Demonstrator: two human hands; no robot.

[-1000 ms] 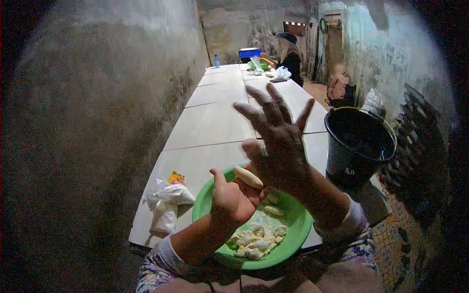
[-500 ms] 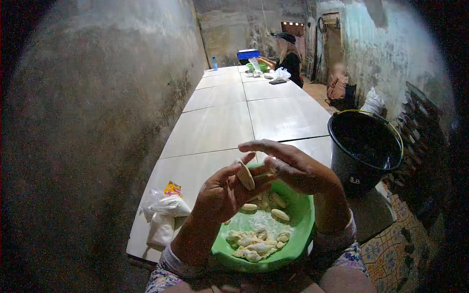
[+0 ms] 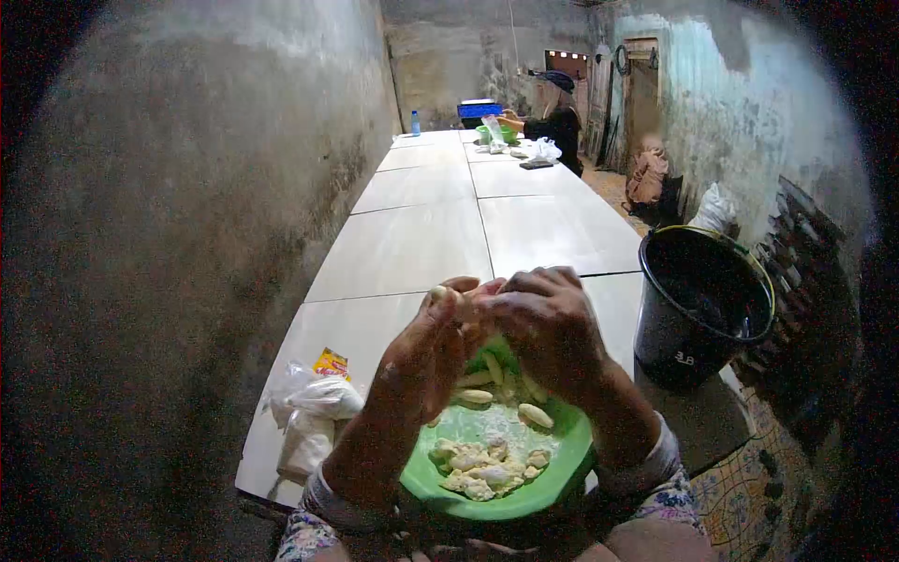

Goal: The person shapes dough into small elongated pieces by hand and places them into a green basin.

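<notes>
Left hand [image 3: 421,351] and right hand [image 3: 551,323] meet at frame centre, over green basin [image 3: 573,448]. Grip: fingers curled together; contents hidden, cannot tell. Dough piece [image 3: 536,416] lies in basin, lower centre of frame, below right hand (the nearer); long axis slants down rightward.

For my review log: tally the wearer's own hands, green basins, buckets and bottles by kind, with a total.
Wearer's hands: 2, left hand and right hand
Green basins: 2, near basin and far basin
Black bucket: 1
Blue bottle: 1
Total: 6
Shaped dough pieces are left out; the hands may hide some.
</notes>
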